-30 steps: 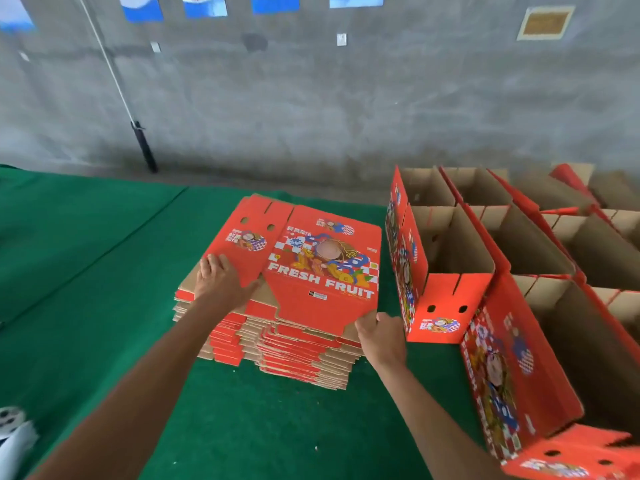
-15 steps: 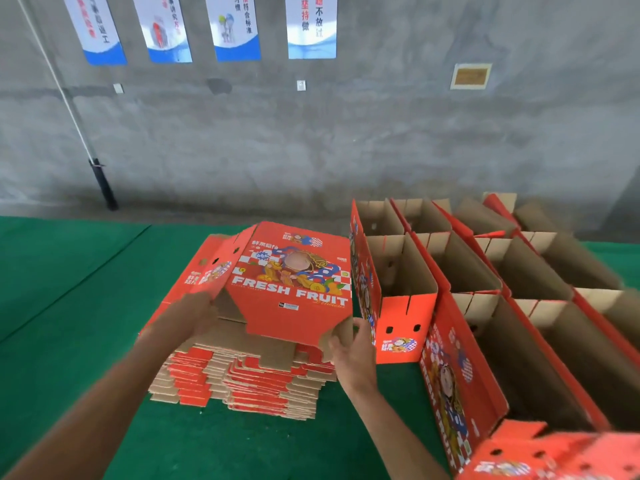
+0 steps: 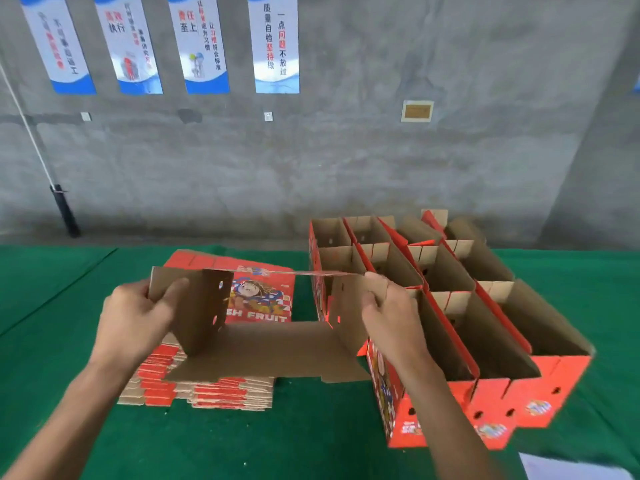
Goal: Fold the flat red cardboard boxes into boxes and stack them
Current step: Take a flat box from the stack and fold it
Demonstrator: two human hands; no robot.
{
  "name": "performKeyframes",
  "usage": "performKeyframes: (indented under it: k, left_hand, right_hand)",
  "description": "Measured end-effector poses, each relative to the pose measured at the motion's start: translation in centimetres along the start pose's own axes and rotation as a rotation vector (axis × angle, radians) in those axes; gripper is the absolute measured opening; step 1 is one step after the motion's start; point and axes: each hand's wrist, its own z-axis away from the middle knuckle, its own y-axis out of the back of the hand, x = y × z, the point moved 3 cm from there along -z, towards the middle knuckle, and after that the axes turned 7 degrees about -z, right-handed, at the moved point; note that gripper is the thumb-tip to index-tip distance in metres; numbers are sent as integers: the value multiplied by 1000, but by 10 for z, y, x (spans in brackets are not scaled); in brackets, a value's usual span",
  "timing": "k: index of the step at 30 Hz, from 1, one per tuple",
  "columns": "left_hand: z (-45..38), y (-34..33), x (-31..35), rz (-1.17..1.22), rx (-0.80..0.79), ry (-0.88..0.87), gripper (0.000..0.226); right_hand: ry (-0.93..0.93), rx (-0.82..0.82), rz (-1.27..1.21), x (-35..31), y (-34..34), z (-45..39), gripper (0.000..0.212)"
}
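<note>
Red flat boxes (cartoon print, checkered patches) show brown insides, on a green table cover.

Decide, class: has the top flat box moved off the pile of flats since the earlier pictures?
Yes. The box has risen off the pile of flats and been opened up above it, gripped by the left hand and right hand; the pile stays on the green table.

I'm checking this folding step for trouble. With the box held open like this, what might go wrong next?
1. The held box hangs right over the flat stack; lowering it may catch and shift the top sheets.
2. The right hand works close to the folded boxes; swinging that flap could knock the nearest one.
3. The left hand pinches one side flap only, so the box might skew.
</note>
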Motion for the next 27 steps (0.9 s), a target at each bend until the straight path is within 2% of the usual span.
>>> performKeyframes:
  k: [3, 4, 7, 9, 11, 13, 17, 19, 22, 23, 25, 27]
  left_hand:
    - [34, 8, 26, 104, 24, -91, 19]
    - [44, 11, 32, 123, 19, -127, 6]
    - [70, 16, 43, 213, -41, -188, 36]
    - [85, 10, 49, 297, -105, -221, 46]
    - [97, -5, 51, 343, -180, -262, 43]
    - [108, -29, 46, 277, -247, -285, 42]
    - [126, -90, 13, 144, -370, -141, 42]
    - [133, -115, -5, 102, -404, -79, 39]
    - [135, -129, -21, 70, -358, -54, 32]
    - [135, -130, -22, 41, -320, -95, 29]
    - [134, -133, -23, -138, -195, -314, 18]
    - [138, -135, -22, -369, -19, -597, 3]
  right_hand:
    - [-30, -42, 118, -6, 53, 19, 11]
    - [-21, -68, 137, -8, 70, 25, 10]
    - [-46, -172, 167, -5, 116, 40, 12]
    - [-104, -253, 189, 2, 137, 44, 11]
    - [-173, -335, 211, 16, 144, 46, 12]
    - [-245, -413, 226, 37, 140, 48, 17]
    - [-403, -538, 225, 93, 120, 57, 22]
    - [-466, -537, 185, 118, 114, 63, 26]
    - [-490, -455, 130, 144, 109, 61, 28]
    - [-483, -417, 140, 149, 109, 59, 24]
    - [-456, -335, 187, 158, 109, 54, 16]
    - [-438, -228, 186, 164, 109, 53, 37]
